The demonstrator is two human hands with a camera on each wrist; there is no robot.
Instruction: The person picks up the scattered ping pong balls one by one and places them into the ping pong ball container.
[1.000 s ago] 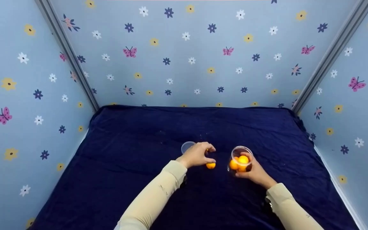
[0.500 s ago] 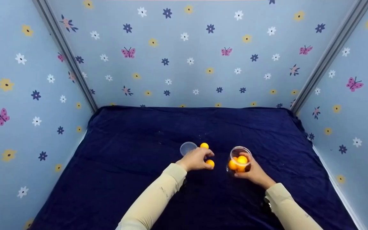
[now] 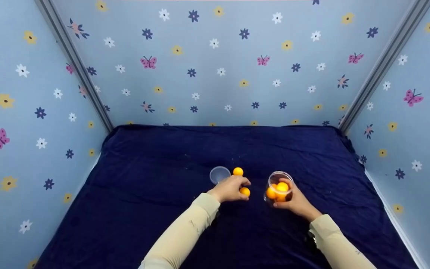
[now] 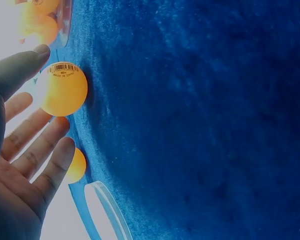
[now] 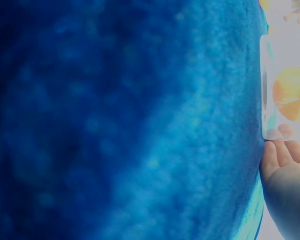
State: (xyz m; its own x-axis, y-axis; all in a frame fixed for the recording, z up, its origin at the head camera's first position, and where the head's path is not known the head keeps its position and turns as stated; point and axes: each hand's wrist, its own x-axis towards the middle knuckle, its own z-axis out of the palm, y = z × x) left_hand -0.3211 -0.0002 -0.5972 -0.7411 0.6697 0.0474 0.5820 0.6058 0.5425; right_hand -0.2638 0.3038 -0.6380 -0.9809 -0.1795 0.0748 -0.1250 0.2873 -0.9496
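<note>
My left hand (image 3: 230,189) is spread around a near orange ping-pong ball (image 3: 245,192) on the cloth. In the left wrist view, the thumb lies on one side of this ball (image 4: 63,91) and straight fingers on the other; printed lettering shows on it. A second ping-pong ball (image 3: 238,171) sits just beyond the hand. My right hand (image 3: 296,201) grips a clear plastic jar (image 3: 279,176) by its side, its mouth open and upward. Several orange balls (image 3: 282,186) lie inside the jar. The right wrist view shows the jar's base (image 5: 264,90) at the cloth.
A round clear lid (image 3: 219,175) lies on the cloth left of the far ball, partly behind my left hand. Dark blue cloth (image 3: 170,149) covers the table. Flower-patterned walls (image 3: 215,74) rise at the back and both sides.
My left hand has let go of a ball by the lid, drawn slightly back toward me, and come around the near ball. My right hand and the jar keep their place.
</note>
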